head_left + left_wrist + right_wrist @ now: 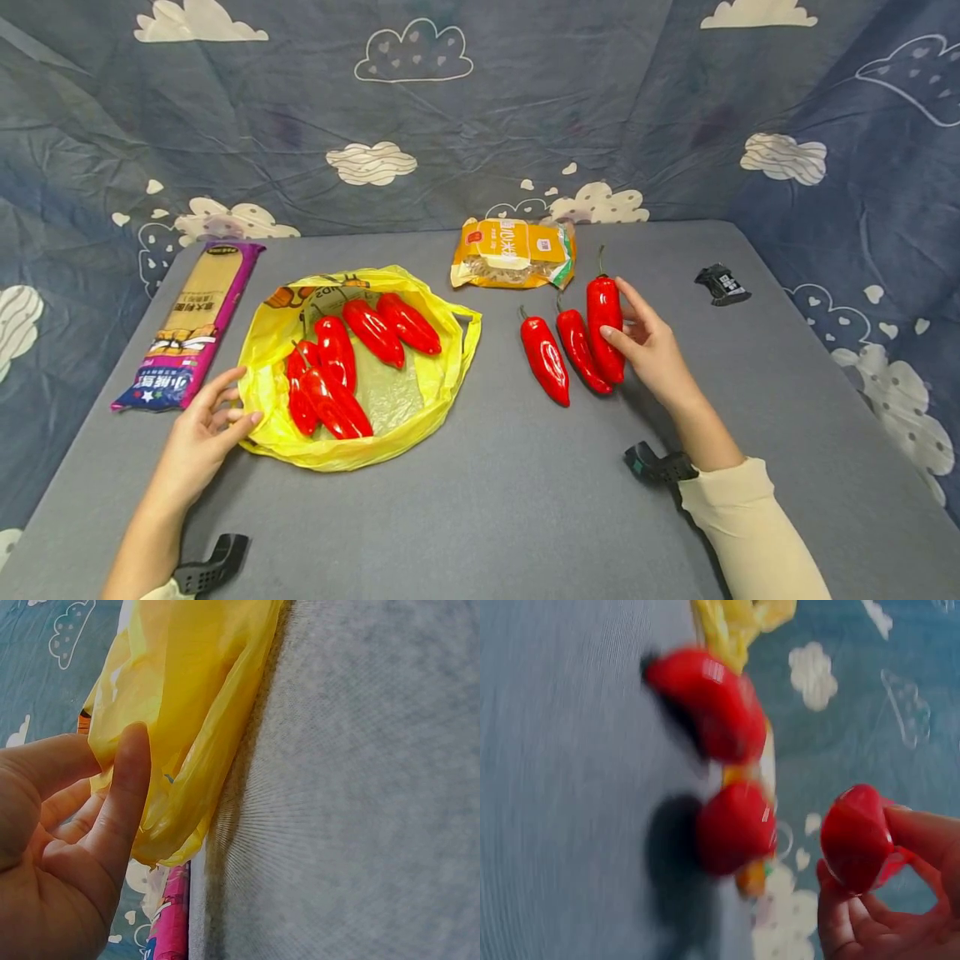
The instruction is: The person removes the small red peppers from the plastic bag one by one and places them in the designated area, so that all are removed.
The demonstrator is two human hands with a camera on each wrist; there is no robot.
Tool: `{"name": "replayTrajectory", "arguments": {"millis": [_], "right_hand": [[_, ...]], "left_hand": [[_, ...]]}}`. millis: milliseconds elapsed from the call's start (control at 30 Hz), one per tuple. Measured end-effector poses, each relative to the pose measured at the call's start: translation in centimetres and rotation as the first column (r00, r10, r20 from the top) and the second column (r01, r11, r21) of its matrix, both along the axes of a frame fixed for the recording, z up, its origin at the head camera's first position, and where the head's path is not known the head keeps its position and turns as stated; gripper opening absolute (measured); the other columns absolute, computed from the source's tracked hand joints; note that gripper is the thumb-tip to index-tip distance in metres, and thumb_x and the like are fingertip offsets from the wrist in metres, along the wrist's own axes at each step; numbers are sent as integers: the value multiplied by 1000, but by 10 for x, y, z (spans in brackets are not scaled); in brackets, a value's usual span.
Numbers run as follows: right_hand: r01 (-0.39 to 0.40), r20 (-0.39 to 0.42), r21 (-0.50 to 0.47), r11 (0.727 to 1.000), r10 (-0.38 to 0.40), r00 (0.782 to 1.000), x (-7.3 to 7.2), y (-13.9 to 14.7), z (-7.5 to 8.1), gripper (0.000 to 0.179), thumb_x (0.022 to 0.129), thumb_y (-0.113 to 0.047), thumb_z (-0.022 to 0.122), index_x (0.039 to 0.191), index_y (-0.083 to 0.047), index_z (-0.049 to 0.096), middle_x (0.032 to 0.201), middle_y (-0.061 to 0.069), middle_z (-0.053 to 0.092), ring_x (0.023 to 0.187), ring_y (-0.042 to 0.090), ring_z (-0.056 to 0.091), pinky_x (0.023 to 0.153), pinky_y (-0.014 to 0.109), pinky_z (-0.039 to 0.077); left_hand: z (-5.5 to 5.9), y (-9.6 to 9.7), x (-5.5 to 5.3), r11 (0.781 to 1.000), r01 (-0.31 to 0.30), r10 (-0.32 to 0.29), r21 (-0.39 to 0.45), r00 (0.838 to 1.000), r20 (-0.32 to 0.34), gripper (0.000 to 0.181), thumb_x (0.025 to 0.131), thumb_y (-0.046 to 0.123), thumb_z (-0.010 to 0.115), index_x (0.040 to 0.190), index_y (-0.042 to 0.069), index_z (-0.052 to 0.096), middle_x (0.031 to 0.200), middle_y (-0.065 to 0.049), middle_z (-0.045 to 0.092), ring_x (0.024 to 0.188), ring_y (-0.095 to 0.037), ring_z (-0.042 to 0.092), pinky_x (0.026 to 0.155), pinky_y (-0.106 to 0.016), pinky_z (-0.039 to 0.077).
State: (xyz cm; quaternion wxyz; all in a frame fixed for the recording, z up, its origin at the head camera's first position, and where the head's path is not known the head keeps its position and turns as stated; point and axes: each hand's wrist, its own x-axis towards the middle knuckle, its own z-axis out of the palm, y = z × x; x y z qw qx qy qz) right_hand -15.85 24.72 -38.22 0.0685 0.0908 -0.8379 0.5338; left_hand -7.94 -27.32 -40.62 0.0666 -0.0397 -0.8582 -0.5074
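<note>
My right hand (654, 348) grips a glossy red chili pepper (604, 317) between thumb and fingers, stem pointing away. In the right wrist view this held pepper (856, 840) appears raised off the table. Two more red peppers (545, 360) lie just left of it. A yellow plastic bag (341, 454) spreads wide at the left, its mouth facing up, with several red peppers (336, 350) inside. At the bag's left rim, my left hand (197, 437) pinches the thin plastic; in the left wrist view its thumb (129, 776) presses against the yellow film.
A purple-edged noodle packet (191, 329) lies left of the bag. At the back stands an orange food packet (513, 252). A small black wrapped packet (722, 284) sits at the far right. Patterned blue cloth (510, 108) walls the grey table (480, 525).
</note>
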Motion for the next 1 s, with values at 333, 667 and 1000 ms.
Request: {"name": "replayTrajectory", "arguments": {"millis": [333, 667, 1000], "right_hand": [[-18, 229, 86, 996, -2, 973, -8, 15, -18, 65, 87, -15, 60, 142, -17, 26, 114, 27, 49, 75, 20, 52, 54, 27, 44], [-79, 296, 139, 987, 35, 955, -8, 17, -21, 65, 86, -17, 61, 142, -16, 27, 103, 22, 46, 78, 25, 49, 58, 31, 44], [-122, 268, 237, 964, 56, 962, -6, 12, -19, 65, 84, -22, 64, 139, -11, 33, 90, 16, 50, 73, 23, 47, 57, 30, 40]], "left_hand": [[-1, 0, 0, 1000, 5, -5, -2, 1000, 2, 63, 81, -4, 62, 136, 1, 32, 104, -5, 43, 75, 2, 56, 57, -14, 44], [0, 0, 1, 1000, -3, 3, -6, 1000, 5, 62, 81, -4, 62, 136, 2, 33, 104, -5, 42, 75, 2, 55, 57, -14, 44], [-2, 0, 1, 1000, 5, -5, -1, 1000, -11, 63, 80, -7, 62, 135, 0, 33, 103, -2, 43, 75, 2, 55, 57, -14, 44]]}}
